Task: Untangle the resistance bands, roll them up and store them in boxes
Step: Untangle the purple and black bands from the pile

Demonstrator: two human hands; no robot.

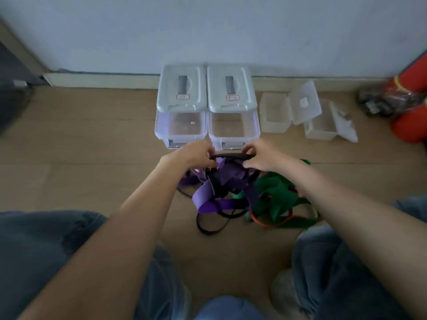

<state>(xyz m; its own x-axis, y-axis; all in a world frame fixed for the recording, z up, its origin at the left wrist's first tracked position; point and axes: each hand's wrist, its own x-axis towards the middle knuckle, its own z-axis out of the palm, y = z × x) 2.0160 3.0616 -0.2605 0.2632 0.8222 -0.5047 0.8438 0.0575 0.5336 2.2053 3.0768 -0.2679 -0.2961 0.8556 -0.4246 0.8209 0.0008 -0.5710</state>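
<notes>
Clear plastic boxes, the left box point(181, 105) and right box point(233, 105), stand lidded side by side against the wall. Just before them your tangle of purple bands point(215, 192) and green bands point(275, 199) lies on the floor. Above it you stretch a black band point(230, 156) level, running left to right, your left hand point(196, 155) and right hand point(261, 158) each pinching one end, forearms reaching forward.

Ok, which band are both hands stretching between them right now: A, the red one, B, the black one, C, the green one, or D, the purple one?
B: the left hand and the right hand each pinch an end of the black band, pulled taut above the tangled pile, where the purple band, green band and red band lie.
</notes>
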